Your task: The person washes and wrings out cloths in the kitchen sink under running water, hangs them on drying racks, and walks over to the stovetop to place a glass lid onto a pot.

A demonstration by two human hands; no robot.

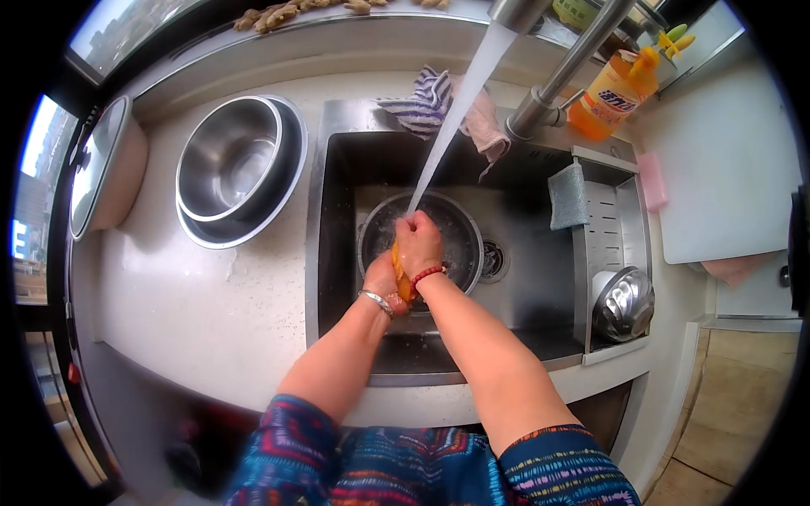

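Note:
My left hand [386, 285], with a silver bangle at the wrist, is closed around an orange-yellow thing [402, 274]. My right hand [419, 244], above a red bead bracelet, grips the same piece from the other side. Fingers cover most of it, so its kind does not show clearly. Both hands are over a round metal bowl [469, 238] standing in the dark sink [540, 278]. A stream of water [460, 110] pours from the faucet [516, 12] onto my right hand.
Two stacked steel bowls [202, 173] sit on the left counter beside a lidded pot [122, 169]. Behind the sink lie a striped cloth [426, 101] and an orange detergent bottle [603, 101]. At right, a drain rack [603, 215] holds a grey cloth [567, 196] and shiny metalware [626, 304].

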